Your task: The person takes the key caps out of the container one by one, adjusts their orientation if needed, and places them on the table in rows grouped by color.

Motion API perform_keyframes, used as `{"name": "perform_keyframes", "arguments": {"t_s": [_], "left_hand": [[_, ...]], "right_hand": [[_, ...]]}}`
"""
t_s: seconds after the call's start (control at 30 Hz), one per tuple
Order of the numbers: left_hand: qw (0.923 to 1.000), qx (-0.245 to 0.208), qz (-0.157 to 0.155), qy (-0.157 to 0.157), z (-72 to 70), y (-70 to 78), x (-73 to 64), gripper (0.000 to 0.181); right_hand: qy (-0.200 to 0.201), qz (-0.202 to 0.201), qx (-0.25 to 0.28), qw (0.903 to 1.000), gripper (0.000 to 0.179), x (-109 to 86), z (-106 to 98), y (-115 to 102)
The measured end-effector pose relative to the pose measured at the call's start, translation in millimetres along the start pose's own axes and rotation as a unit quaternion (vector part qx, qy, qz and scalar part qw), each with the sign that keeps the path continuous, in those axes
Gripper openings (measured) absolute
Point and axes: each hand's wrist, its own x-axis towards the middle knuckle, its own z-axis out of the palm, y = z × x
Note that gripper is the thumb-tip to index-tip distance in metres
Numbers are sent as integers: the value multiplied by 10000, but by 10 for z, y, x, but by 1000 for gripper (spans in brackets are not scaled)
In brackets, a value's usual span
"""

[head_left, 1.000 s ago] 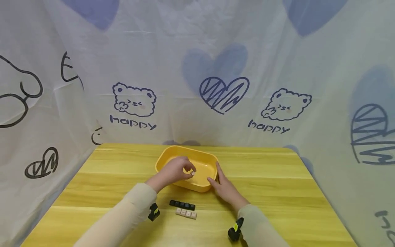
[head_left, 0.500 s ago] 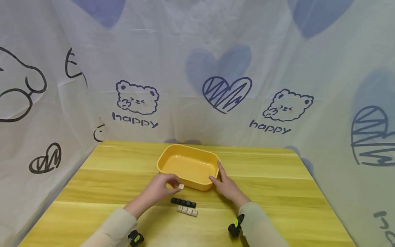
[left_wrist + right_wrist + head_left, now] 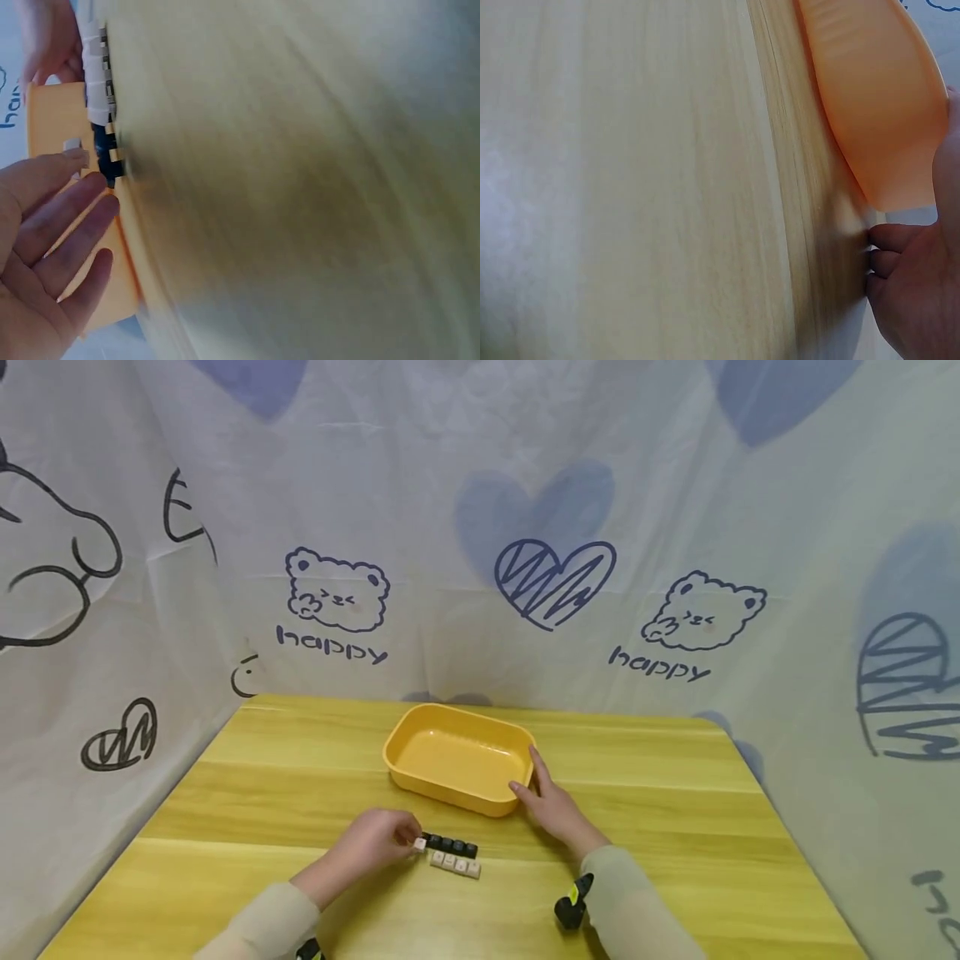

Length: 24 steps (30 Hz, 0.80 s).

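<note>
My left hand (image 3: pixel 375 842) pinches a white keycap (image 3: pixel 420 844) between thumb and fingertips, low over the table at the left end of a row of black keycaps (image 3: pixel 452 846). Nearer the front lies a row of white keycaps (image 3: pixel 455 864). In the left wrist view the pinched keycap (image 3: pixel 73 145) shows by the thumb tip, with the other fingers spread loosely. My right hand (image 3: pixel 553 810) grips the right end of a yellow plastic tray (image 3: pixel 450 792), thumb over its rim and fingers along the outside. No objects show inside the tray.
The wooden table (image 3: pixel 645 827) has a light yellow grain. A white curtain (image 3: pixel 450 652) printed with bears and hearts hangs behind it and along both sides. The tray stands behind the two keycap rows.
My left hand has drawn back from over the tray toward the front left, bringing the white keycap down beside the black row. My right hand keeps its hold on the tray.
</note>
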Motion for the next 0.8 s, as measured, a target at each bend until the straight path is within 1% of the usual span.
{"name": "perform_keyframes", "arguments": {"t_s": [0.13,0.37,0.5,0.63,0.8], "left_hand": [[9991,407,16,-78,19,-33,-21,14],[9984,538,59,-176,54,-57,-48,11],[9972,735,83,-130,74,-55,-39,11],[9948,990,221,-57,82,-32,-30,12],[9891,1423,390,7,104,1,-29,11]], "right_hand": [[-49,12,-7,10000,85,21,5,-2],[-46,71,-25,10000,85,27,6,32],[-51,60,29,10000,85,18,-5,34],[-27,12,34,10000,84,17,-18,27],[-49,-32,-5,10000,85,16,-9,29]]}}
